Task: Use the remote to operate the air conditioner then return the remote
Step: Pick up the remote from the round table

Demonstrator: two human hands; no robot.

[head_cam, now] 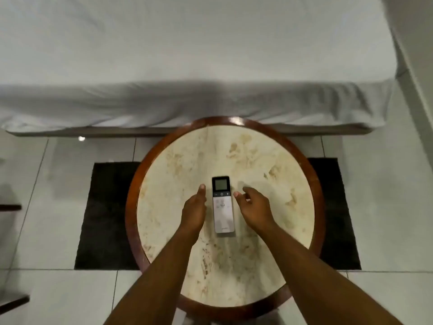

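Observation:
A white remote [223,205] with a dark top and a small grey screen lies flat near the middle of a round marble-topped table [269,174], its screen end pointing away from me. My left hand [194,210] hovers just left of the remote, fingers held together and pointing forward, holding nothing. My right hand [253,206] is just right of the remote, fingers loosely curled and apart, thumb tip close to the remote's edge. Neither hand grips the remote. No air conditioner is in view.
The table has a dark wooden rim [132,195] and stands on a black rug [105,216] over white floor tiles. A bed with a white sheet [187,66] runs along the far side, touching the table's back edge. Dark furniture edges [11,301] show at the left.

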